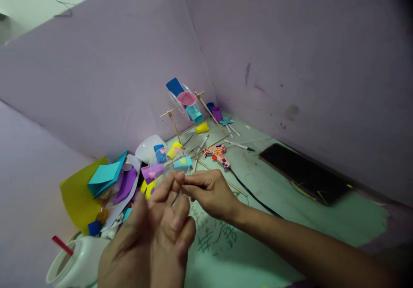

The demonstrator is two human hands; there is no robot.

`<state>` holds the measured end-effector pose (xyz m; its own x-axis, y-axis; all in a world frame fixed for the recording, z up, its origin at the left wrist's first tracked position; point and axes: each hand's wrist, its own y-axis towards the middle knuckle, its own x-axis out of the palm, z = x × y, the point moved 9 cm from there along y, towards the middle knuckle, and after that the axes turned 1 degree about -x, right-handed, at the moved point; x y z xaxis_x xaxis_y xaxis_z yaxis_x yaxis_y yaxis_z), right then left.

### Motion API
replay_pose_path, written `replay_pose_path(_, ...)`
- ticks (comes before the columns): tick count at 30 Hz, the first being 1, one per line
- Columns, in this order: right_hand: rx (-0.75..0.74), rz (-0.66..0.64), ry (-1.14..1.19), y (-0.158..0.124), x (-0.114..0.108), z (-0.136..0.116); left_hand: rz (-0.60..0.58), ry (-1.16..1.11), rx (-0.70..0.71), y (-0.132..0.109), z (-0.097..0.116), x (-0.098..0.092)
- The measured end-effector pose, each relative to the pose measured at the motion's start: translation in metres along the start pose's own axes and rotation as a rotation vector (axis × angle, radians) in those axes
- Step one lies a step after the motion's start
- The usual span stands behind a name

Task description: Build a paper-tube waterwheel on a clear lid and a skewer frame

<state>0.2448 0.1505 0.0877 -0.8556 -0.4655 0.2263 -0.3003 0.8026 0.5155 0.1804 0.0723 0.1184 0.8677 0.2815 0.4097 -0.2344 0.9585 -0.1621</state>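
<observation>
My left hand is held palm up close to the camera, its thumb apart from the half-curled fingers, and nothing shows in its palm. At its index and middle fingertips is my right hand, its thumb and fingers pinched together. Whatever lies in that pinch, if anything, is too small to make out. Just beyond the hands lie paper cups with heart shapes, among them a purple cup and a light blue cup. A flower-patterned glue gun rests behind my right hand, its black cord running right.
A stick frame holding a wheel with paper cups stands at the back corner. Coloured paper and scraps pile up left, above a white jar. A dark phone and a marker lie right.
</observation>
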Motion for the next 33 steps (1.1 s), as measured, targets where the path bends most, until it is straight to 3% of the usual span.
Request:
replay_pose_path(3,0.000,0.010,0.013,-0.001,-0.001,0.001,0.069,0.442,0.063,0.006,0.007,0.010)
replay_pose_path(5,0.022,0.009,0.029,-0.002,-0.001,0.004,0.065,0.875,0.180,0.011,0.013,0.023)
replay_pose_path(8,0.037,0.004,0.055,-0.001,-0.001,0.005,0.051,1.560,0.490,0.010,0.016,0.043)
replay_pose_path(10,0.019,-0.018,0.036,0.000,0.000,0.003,0.093,1.833,0.759,0.001,0.014,0.050)
replay_pose_path(12,0.000,-0.041,0.006,0.002,0.002,0.001,0.151,1.882,0.953,-0.010,0.013,0.045)
replay_pose_path(14,-0.014,-0.043,-0.008,0.002,0.002,0.000,0.148,1.793,1.019,-0.017,0.011,0.035)
replay_pose_path(19,-0.019,-0.066,-0.045,0.002,0.003,-0.003,0.015,1.436,0.879,-0.015,0.015,0.017)
replay_pose_path(23,0.016,-0.077,-0.043,0.001,0.004,-0.003,0.035,1.163,0.749,-0.010,0.018,0.003)
replay_pose_path(25,0.038,-0.068,-0.048,0.001,0.003,-0.001,0.006,1.213,0.833,-0.013,0.016,0.001)
replay_pose_path(30,0.082,-0.053,-0.028,0.002,0.003,0.008,-0.120,1.635,1.281,-0.030,0.000,-0.003)
replay_pose_path(33,0.096,-0.072,-0.016,0.002,0.004,0.011,-0.141,1.667,1.343,-0.029,0.003,-0.012)
